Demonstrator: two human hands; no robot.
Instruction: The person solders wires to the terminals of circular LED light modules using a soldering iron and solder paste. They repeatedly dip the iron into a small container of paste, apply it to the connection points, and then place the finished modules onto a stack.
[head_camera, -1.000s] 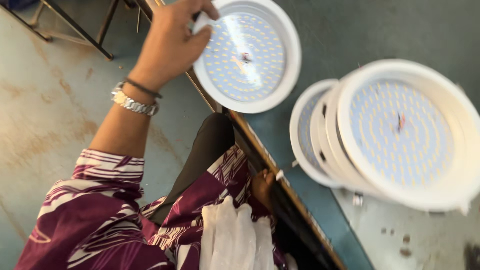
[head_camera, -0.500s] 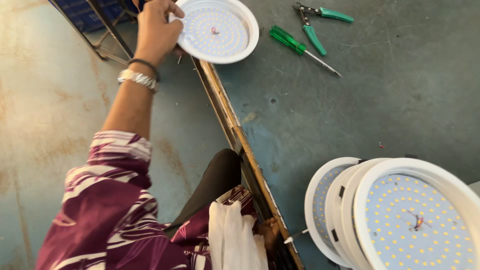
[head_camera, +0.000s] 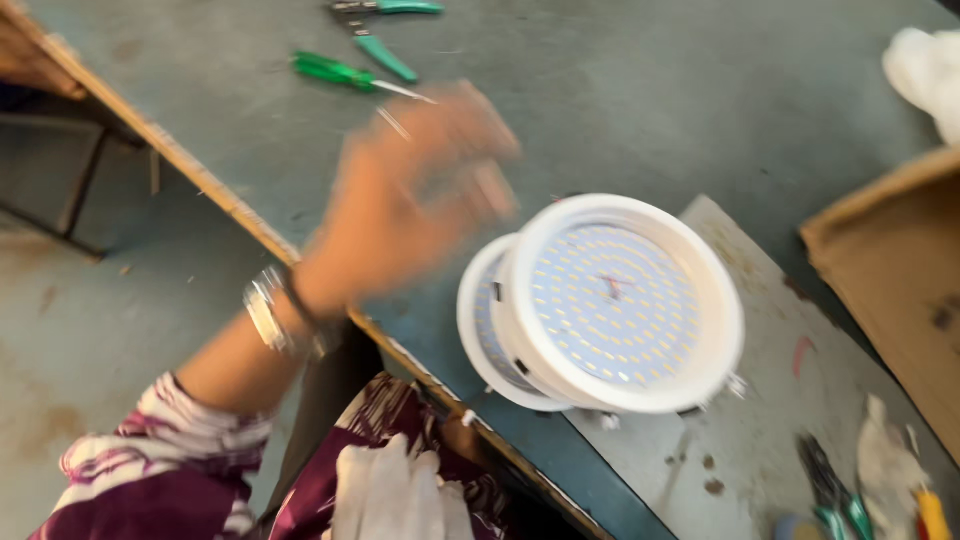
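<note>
Head view looks down past a lap in purple-and-white patterned cloth (head_camera: 150, 470), where a white glove or rag (head_camera: 395, 490) lies, likely parked within easy reach. Just beyond, at the near edge of the grey table (head_camera: 640, 90), sits a stack of round white lamps (head_camera: 610, 300), LED faces tilted up toward the wearer, leaning on one another so each panel can be seen. They rest partly on a pale metal sheet (head_camera: 780, 420). At lower right a few hand tools (head_camera: 850, 495) lie on it, blurred.

Left hand (head_camera: 415, 200), with a wristwatch (head_camera: 268, 312) below it, hangs in the air above the table just left of the lamps, touching nothing. It is smeared by blur; the fingers look loosely spread and empty, though I cannot tell for certain. No right hand shows.

Farther off lie a green screwdriver (head_camera: 345, 75) and green-handled pliers (head_camera: 385, 25), well apart from the hand. A cardboard box (head_camera: 890, 270) stands at right.
</note>
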